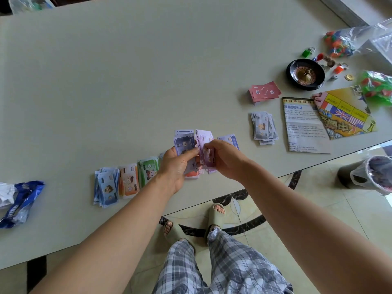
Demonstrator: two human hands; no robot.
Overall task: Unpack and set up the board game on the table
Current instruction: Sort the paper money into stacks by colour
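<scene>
Over the near edge of the grey table (127, 71), both hands hold a stack of purple play-money notes (186, 141). My left hand (178, 164) grips the stack from the left, thumb on top. My right hand (224, 158) pinches purple notes (206, 153) at the right of the stack. Sorted piles lie in a row to the left: blue notes (107, 190), orange notes (129, 180), green notes (148, 169). An orange-red pile (192, 175) is partly hidden under my hands. A grey pile (264, 128) lies to the right.
Red chance cards (265, 92), a rule sheet (303, 126), the folded game board (343, 111), a small roulette wheel (305, 74) and bags of coloured pieces (339, 44) fill the table's right side. A crumpled blue wrapper (21, 200) lies at the left. A bin (369, 175) stands on the floor.
</scene>
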